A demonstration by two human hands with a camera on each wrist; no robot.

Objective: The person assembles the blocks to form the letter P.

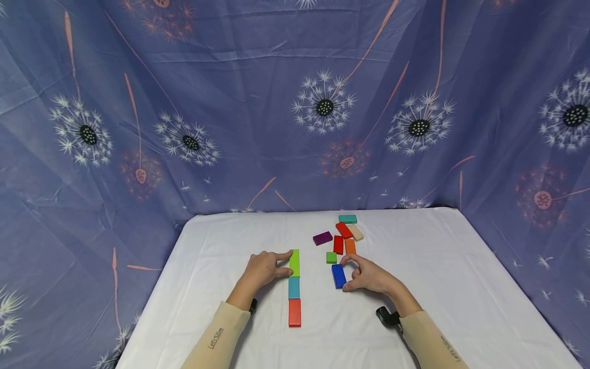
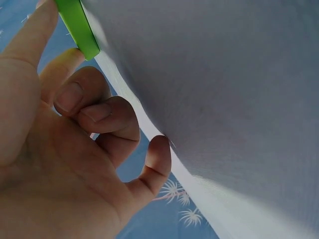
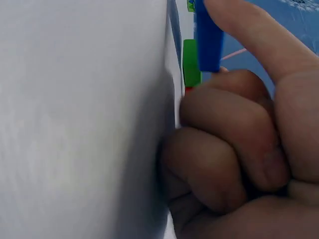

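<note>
My left hand (image 1: 264,267) pinches a light green block (image 1: 295,262) between thumb and index finger, one at each end. The left wrist view shows that green block (image 2: 80,30) at the top, the other fingers curled below it. Directly under it in the head view, a light blue block (image 1: 294,288) and a red block (image 1: 294,313) continue the straight column. My right hand (image 1: 370,275) holds a dark blue block (image 1: 338,277) by its ends with thumb and index finger. In the right wrist view the dark blue block (image 3: 209,42) is between those fingertips, the remaining fingers folded.
Behind the dark blue block lie a small green block (image 1: 331,258), a red block (image 1: 338,245) and an orange block (image 1: 351,247). Farther back are purple (image 1: 322,238), red (image 1: 343,230), beige (image 1: 356,232) and teal (image 1: 348,219) blocks. A white cloth covers the table (image 1: 442,266); a patterned curtain (image 1: 258,128) hangs behind.
</note>
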